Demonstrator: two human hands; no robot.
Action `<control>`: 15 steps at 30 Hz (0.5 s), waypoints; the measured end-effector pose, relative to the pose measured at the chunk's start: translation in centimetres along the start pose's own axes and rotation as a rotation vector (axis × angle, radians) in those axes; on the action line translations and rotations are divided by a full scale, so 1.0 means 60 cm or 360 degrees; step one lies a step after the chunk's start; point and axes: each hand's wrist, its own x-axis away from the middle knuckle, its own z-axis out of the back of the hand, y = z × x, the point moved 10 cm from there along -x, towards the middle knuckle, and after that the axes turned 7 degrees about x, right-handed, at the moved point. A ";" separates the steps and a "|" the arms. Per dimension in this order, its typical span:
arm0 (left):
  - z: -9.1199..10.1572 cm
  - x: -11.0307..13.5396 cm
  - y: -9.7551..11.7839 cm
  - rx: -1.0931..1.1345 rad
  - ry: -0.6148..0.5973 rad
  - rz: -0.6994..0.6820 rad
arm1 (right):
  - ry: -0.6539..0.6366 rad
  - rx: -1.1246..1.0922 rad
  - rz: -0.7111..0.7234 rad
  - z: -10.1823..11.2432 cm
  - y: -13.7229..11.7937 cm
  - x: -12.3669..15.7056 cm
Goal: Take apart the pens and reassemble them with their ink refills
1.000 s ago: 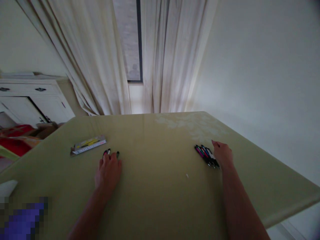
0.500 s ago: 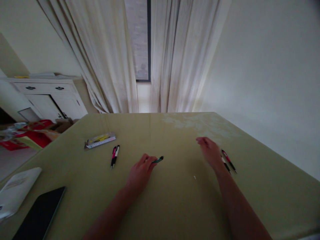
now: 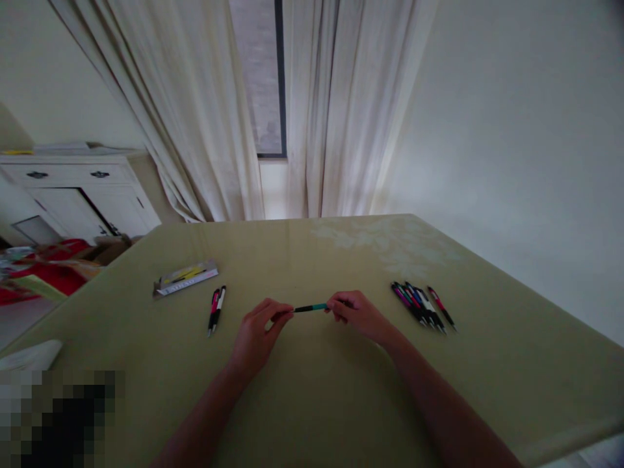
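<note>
A green and black pen (image 3: pixel 311 307) spans the gap between my two hands, lying roughly level above the table. My left hand (image 3: pixel 259 328) pinches its left, tip end between thumb and fingers. The right end is gripped by the fingers of my right hand (image 3: pixel 357 313), which cover that end. To the right lies a group of several pens (image 3: pixel 418 305) side by side, with a red and black pen (image 3: pixel 442 308) a little apart from them. Left of my left hand lie two pens, one pink and black (image 3: pixel 213 309) and one white and black (image 3: pixel 220 308).
An open pen box (image 3: pixel 186 278) with yellow print lies at the back left of the table (image 3: pixel 302 403). A pale object (image 3: pixel 36 354) is at the left edge, beside a blurred-out dark area. Curtains (image 3: pixel 195 117) and a wall (image 3: pixel 526 162) stand beyond.
My right hand has come left from beside the right-hand pens and taken the pen's right end. The pen has turned level in my left hand. The view has shifted slightly.
</note>
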 end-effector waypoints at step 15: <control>-0.017 0.011 0.032 -0.0287 -0.0195 -0.0307 | -0.0170 -0.0001 -0.0066 -0.029 -0.014 0.008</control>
